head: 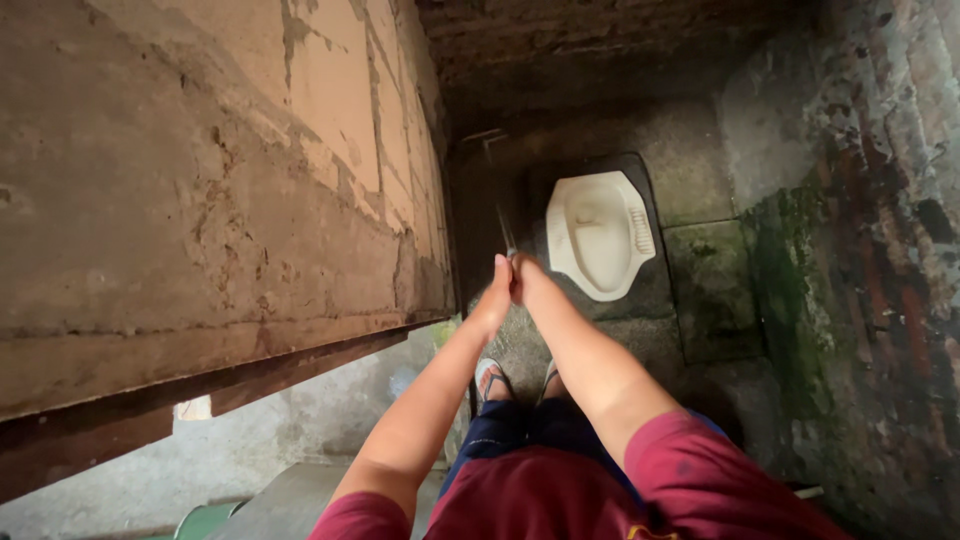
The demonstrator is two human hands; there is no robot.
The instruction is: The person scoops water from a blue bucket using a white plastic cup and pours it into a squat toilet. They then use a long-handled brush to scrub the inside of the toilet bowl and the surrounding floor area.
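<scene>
Narrow stall seen from above: a rough, cracked plaster wall (pixel 200 170) fills the whole side to the left of the hands, its lower edge a dark wooden beam (pixel 250 375) running close past the left forearm, so little room that way. Left hand (pixel 495 298) and right hand (pixel 525 280) are pressed together, fingers closed round the near end of a thin dark rod (pixel 505 232), poss. a handle; it runs away from the hands toward the dim back corner, far end lost in shadow. Below the hands, toward the body, two feet in sandals (pixel 492 378) stand on rough grey concrete floor (pixel 520 350), approx. the only open ground. Just right of and beyond the hands, a cream squat toilet pan (pixel 597 235) sits in a dark raised slab, its edge (pixel 700 300) stepping down near the right forearm. Farther right, a damp brick wall (pixel 880 250), green w/ moss low down, closes the space. No packages or signs visible. At the bottom left, behind the left elbow, a green rounded object (pixel 205 522), too cut off to identify.
</scene>
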